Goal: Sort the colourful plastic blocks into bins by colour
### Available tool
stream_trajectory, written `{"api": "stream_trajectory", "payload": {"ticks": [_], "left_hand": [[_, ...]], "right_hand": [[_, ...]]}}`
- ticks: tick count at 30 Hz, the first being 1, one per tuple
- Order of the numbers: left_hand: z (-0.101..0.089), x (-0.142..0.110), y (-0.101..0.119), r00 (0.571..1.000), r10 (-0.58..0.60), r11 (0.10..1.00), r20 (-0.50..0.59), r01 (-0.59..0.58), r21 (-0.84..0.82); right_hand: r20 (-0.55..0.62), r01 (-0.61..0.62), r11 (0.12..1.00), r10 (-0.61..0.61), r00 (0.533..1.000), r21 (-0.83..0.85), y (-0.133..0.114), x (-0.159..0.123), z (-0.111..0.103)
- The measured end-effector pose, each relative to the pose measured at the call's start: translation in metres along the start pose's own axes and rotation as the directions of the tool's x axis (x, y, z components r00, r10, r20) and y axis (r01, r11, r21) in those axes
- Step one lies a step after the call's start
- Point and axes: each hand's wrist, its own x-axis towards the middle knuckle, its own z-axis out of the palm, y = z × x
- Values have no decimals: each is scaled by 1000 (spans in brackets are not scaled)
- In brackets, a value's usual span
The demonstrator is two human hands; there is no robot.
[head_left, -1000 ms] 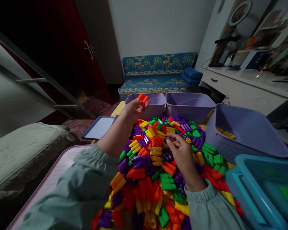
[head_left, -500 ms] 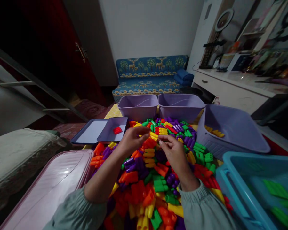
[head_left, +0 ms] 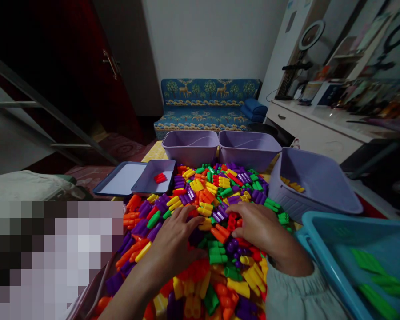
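Head view: a broad heap of plastic pieces [head_left: 216, 253] in purple, yellow, orange, red and green fills the middle of the scene, ringed by containers. Clockwise from its centre, a teal tub [head_left: 311, 222] stands at 3 o'clock, a large purple bin [head_left: 320, 169] at 2, two smaller purple bins [head_left: 250, 153] [head_left: 191, 153] at 1 and 12, and a shallow tray [head_left: 145, 180] between 10 and 11. Work appears barely begun: a handful of pieces sits in the containers, the great bulk lies loose and mixed. At 9 o'clock the left hand [head_left: 175, 238] spreads over the heap, thumb well apart from fingers, with nothing seen in it. Between 2 and 3, the right hand [head_left: 255, 220] curls low over the heap beside a red piece [head_left: 231, 220]; whether it grips anything cannot be told. Set apart by colour are green pieces [head_left: 366, 260] in the tub, yellow pieces [head_left: 291, 184] in the large bin and red pieces [head_left: 160, 178] in the tray. Those in the heap are glossy, many shaped like rounded tubes joined side by side, lying at every angle.
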Motion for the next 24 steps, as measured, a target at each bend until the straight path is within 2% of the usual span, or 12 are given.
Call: {"api": "stream_trajectory", "payload": {"ticks": [3,5,10,13,16,19,22,24], "left_hand": [[2,7,2,1000,-27,1000,9,27,-4],[6,12,1,1000,-20,1000,-24,20,3],[20,25,-9,983,-26,1000,-184,27,4],[28,31,-18,949,-36,995,-313,6,-95],[29,34,-26,912,-88,971,-400,-11,-238],[25,34,-30,886,-230,896,-402,32,-443],[22,33,-33,872,-392,732,-293,103,-673],[22,33,-35,860,-444,634,-251,104,-766]], "right_hand": [[30,-1,999,2,1000,-34,-14,6,6],[28,-25,1000,25,999,-1,-21,10,7],[-29,-49,951,61,998,306,-30,22,17],[-91,-52,870,110,990,490,-33,28,28],[-141,-87,827,197,970,555,-32,32,35],[-160,-113,837,232,960,536,-30,33,35],[-182,-100,846,225,957,523,-28,33,33],[-208,-80,846,220,953,528,-28,33,34]]}}
